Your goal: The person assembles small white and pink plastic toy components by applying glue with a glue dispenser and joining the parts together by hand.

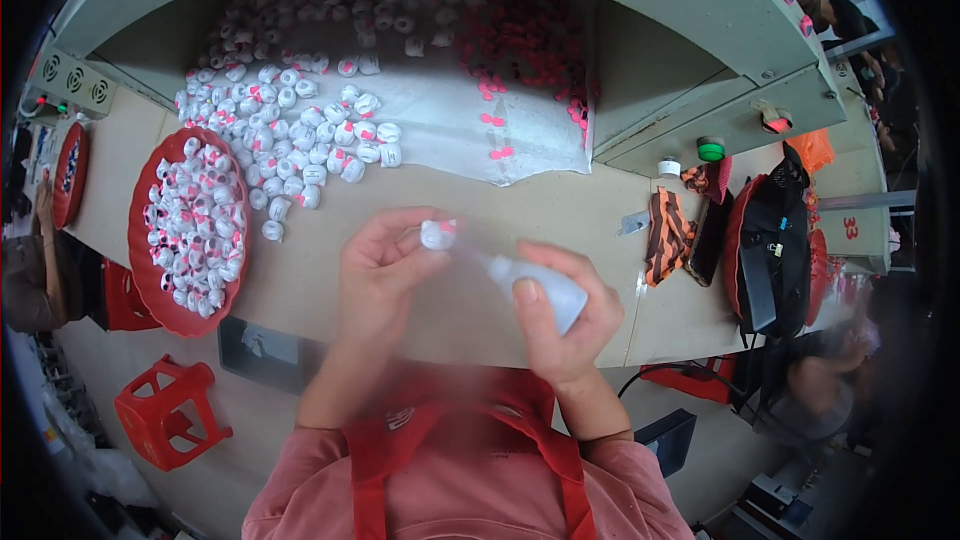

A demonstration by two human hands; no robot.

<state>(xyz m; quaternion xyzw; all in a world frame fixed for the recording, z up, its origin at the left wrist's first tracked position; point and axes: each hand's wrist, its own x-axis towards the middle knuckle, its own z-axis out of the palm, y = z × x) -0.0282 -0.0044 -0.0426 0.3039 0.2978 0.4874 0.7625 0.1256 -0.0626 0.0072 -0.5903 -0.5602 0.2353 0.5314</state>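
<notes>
I've L grip (pixel 378 275) pinching the piece (pixel 436 235) above the tabletop (pixel 300 275); R grip (pixel 575 340) wrapped round the bottle (pixel 553 294), nozzle (pixel 497 268) twd piece; step's prob. dispensing, I'd say; next move calls for steady L grip, careful R squeeze.

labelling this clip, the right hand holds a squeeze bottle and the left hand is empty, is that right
The left hand isn't empty: the head view shows it holding a small white-and-pink piece. The right hand does hold a squeeze bottle.
</notes>
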